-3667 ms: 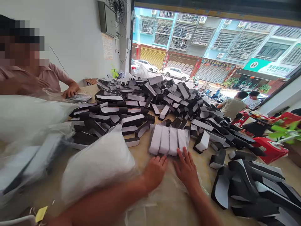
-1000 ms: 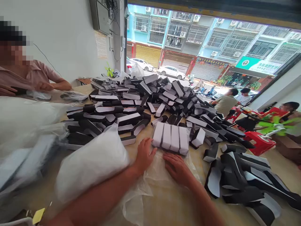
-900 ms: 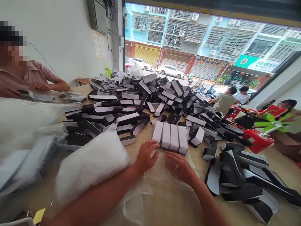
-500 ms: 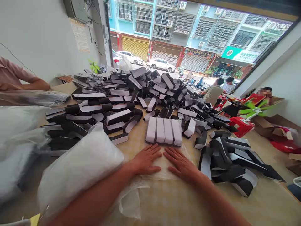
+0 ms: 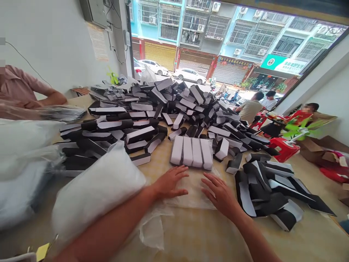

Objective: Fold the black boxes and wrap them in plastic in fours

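Observation:
Four white-topped boxes with black sides lie side by side in a tight row [image 5: 191, 153] on a clear plastic sheet [image 5: 192, 191]. My left hand [image 5: 171, 183] rests open on the plastic, its fingertips just below the row. My right hand [image 5: 219, 193] is open too, spread a little apart from the left and near the sheet's right part. Neither hand holds anything. Beyond the row rises a big heap of black-and-white boxes [image 5: 152, 112]. A plump white plastic-wrapped bundle [image 5: 98, 191] lies against my left forearm.
Black-and-white flat card pieces [image 5: 268, 193] lie at the right on the table [image 5: 191, 236]. A co-worker in a pink shirt [image 5: 21, 87] sits at the left behind wrapped bundles [image 5: 24, 160]. A red stool [image 5: 283, 149] and other people stand towards the open shopfront.
My right hand has moved rightwards, away from my left, and both hands have lifted from pressing the plastic. The view has swung since the earliest frames, and the row of boxes stays in place.

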Demonstrator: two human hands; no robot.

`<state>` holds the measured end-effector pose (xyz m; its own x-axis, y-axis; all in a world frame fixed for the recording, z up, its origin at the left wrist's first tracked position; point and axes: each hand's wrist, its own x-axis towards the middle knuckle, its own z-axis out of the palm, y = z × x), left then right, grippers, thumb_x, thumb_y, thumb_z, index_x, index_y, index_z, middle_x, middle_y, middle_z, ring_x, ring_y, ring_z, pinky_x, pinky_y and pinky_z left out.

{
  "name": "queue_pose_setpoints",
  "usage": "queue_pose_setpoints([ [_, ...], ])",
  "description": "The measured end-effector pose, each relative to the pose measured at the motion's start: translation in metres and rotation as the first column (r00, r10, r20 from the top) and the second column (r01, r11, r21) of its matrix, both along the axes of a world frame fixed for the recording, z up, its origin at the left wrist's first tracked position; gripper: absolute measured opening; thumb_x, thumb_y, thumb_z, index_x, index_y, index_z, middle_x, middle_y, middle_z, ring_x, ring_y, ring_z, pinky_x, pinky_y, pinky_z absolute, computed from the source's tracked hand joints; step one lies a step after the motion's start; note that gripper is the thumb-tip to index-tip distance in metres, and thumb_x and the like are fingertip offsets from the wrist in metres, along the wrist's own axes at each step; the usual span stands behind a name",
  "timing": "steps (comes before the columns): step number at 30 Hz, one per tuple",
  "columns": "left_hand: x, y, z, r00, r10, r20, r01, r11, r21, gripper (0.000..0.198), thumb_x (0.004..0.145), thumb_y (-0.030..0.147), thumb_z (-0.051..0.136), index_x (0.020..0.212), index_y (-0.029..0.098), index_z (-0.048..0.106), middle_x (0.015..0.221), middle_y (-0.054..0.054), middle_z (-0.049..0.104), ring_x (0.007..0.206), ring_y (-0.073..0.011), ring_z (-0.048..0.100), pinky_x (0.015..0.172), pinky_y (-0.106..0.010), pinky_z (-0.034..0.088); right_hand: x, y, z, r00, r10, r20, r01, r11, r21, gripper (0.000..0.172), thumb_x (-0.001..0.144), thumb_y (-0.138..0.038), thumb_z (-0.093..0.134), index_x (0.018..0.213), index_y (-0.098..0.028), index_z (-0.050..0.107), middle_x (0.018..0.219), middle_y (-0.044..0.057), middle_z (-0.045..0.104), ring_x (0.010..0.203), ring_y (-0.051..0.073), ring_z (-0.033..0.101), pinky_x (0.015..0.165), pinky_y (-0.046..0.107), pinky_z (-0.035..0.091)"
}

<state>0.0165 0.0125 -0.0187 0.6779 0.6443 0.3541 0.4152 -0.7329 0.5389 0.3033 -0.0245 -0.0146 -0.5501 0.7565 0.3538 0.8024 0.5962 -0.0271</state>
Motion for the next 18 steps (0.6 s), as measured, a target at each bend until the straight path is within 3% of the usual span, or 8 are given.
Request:
queue_pose_setpoints([
  [2,-0.001,0.000,0.001,0.976,0.100,0.193,-0.107,0.994,0.026,0.037,0.097,0.048,0.050,0.117,0.022,0.067,0.135,-0.011,0.065,0.129,-0.0249,0.057,0.108,-0.040,0.044,-0.009,0.001,0.004,0.998,0.012,-0.054,-0.012,1.000,-0.001,0.031,0.103,-0.036,0.045,0.121,-0.022,0.066,0.132,0.013,0.065,0.116,0.028,0.066,0.095,0.047,0.057],
  [4,-0.001,0.000,0.002,0.901,0.238,0.362,-0.268,0.963,0.036,0.029,0.101,0.036,0.044,0.103,0.022,0.069,0.114,-0.008,0.072,0.111,-0.0212,0.066,0.098,-0.037,0.049,-0.019,0.003,0.006,0.995,0.036,-0.092,-0.037,0.999,-0.010,0.028,0.102,-0.032,0.046,0.118,-0.022,0.066,0.128,0.013,0.068,0.110,0.027,0.068,0.091,0.045,0.058],
  [9,-0.001,0.007,0.003,0.643,0.513,0.569,-0.593,0.804,-0.055,0.017,0.097,0.026,0.049,0.105,0.021,0.063,0.101,-0.006,0.067,0.098,-0.0200,0.063,0.090,-0.036,0.050,-0.052,0.013,0.008,0.980,0.122,-0.154,-0.126,0.992,-0.013,0.024,0.100,-0.025,0.049,0.117,-0.022,0.067,0.124,0.012,0.069,0.108,0.025,0.069,0.092,0.042,0.058],
  [14,-0.001,0.015,-0.004,0.455,0.595,0.662,-0.623,0.744,-0.240,0.031,0.082,0.012,0.055,0.111,0.021,0.057,0.103,-0.005,0.057,0.083,-0.0150,0.056,0.073,-0.027,0.050,-0.087,0.024,0.005,0.943,0.145,-0.299,-0.166,0.985,-0.047,0.023,0.098,-0.022,0.052,0.114,-0.024,0.068,0.125,0.011,0.068,0.108,0.024,0.069,0.090,0.040,0.059],
  [18,0.001,0.016,-0.008,0.446,0.571,0.689,-0.567,0.776,-0.277,0.048,0.068,0.001,0.052,0.111,0.022,0.056,0.103,-0.005,0.052,0.081,-0.0141,0.052,0.066,-0.024,0.048,-0.109,0.031,-0.001,0.885,0.120,-0.449,-0.166,0.984,-0.064,0.022,0.097,-0.020,0.051,0.110,-0.024,0.068,0.121,0.010,0.069,0.110,0.023,0.068,0.093,0.039,0.058],
])
